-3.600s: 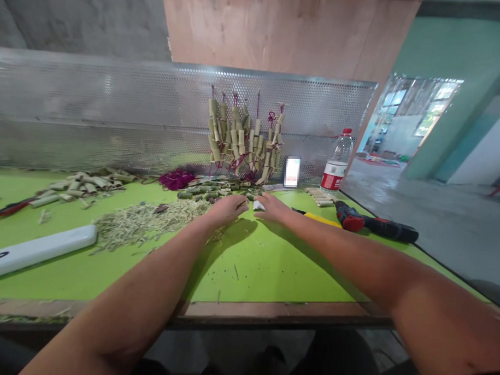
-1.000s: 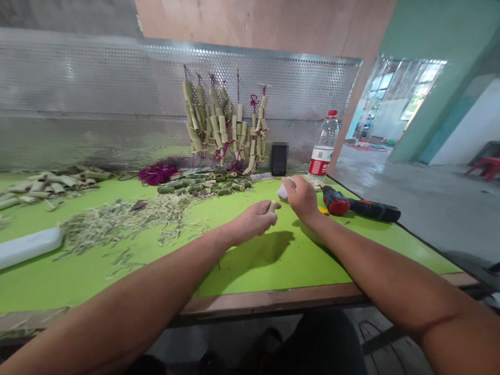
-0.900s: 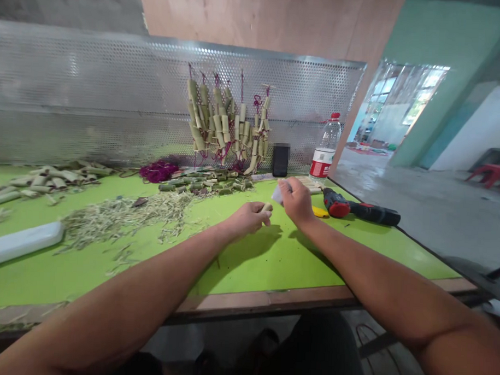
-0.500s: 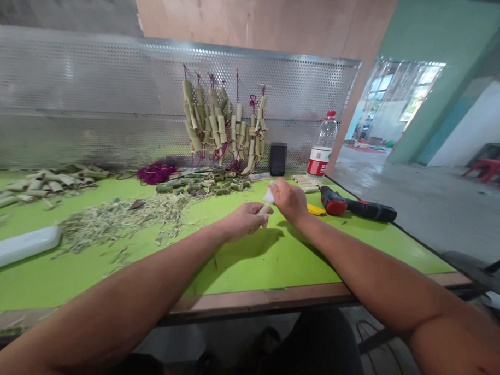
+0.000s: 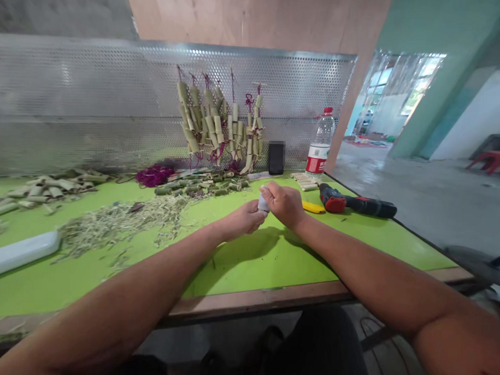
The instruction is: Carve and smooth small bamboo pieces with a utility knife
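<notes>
The left hand (image 5: 243, 220) and right hand (image 5: 284, 204) meet over the green desk (image 5: 272, 265), fingers (image 5: 272, 194) curled shut on a small white thing (image 5: 263, 203). It is mostly hidden, so I can't tell what it is. Behind them stands a clear plastic bottle (image 5: 320, 146); what's inside is hard to see.

perforated metal screen (image 5: 92, 105) before plywood wall (image 5: 256, 18)

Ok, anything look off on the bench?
Loose shavings are strewn over the green tabletop, left of the left hand. Stray bits reach toward the front edge, so it looks like a spill. Nothing else stands out.
</notes>
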A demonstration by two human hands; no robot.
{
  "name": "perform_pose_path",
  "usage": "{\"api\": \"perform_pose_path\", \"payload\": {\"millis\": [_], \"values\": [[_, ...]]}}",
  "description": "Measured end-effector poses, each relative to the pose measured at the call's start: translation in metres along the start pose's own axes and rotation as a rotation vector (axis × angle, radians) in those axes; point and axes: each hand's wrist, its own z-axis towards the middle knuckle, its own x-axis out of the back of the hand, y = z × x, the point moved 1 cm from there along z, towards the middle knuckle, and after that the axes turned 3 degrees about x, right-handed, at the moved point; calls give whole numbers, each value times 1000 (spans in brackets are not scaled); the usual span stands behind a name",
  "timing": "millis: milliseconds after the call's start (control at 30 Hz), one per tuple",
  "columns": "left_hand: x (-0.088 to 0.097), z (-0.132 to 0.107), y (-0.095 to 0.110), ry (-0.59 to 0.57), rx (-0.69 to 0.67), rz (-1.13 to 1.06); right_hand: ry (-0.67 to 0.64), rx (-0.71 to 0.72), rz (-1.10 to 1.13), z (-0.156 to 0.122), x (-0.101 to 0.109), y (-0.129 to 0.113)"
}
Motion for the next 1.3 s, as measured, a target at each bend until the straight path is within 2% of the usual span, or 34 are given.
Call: {"api": "perform_pose_path", "payload": {"millis": [100,167,267,367,433,533,633,733,800,867,967,1033,1200,1300], "values": [[-1,-7,7,-74,-15,45,49,-157,20,6,1,23],[0,-8,10,-45,-13,-10,110,-209,72,7,5,28],[0,-3,6,23,31,-79,142,-160,184,2,9,12],[-1,3,-2,77,55,-25,21,-51,115,-3,8,-13],[-3,4,-4,101,47,56,-37,10,28,-3,5,-18],[-6,0,2,108,16,147,-28,-15,-37,2,0,0],[-6,-4,11,72,-27,201,18,-173,-25,8,0,27],[-1,-3,11,182,24,213,147,-232,134,9,3,33],[3,-1,5,198,53,195,161,-205,249,6,5,22],[4,2,-1,173,72,188,99,-145,269,1,4,6],[1,5,-6,147,67,181,-9,-46,140,-5,2,-11],[0,7,-7,166,67,192,-32,6,60,-7,1,-15],[-1,9,-7,162,45,185,19,83,-7,0,-3,1],[0,5,-5,77,48,207,28,-37,-6,7,-5,23]]}}
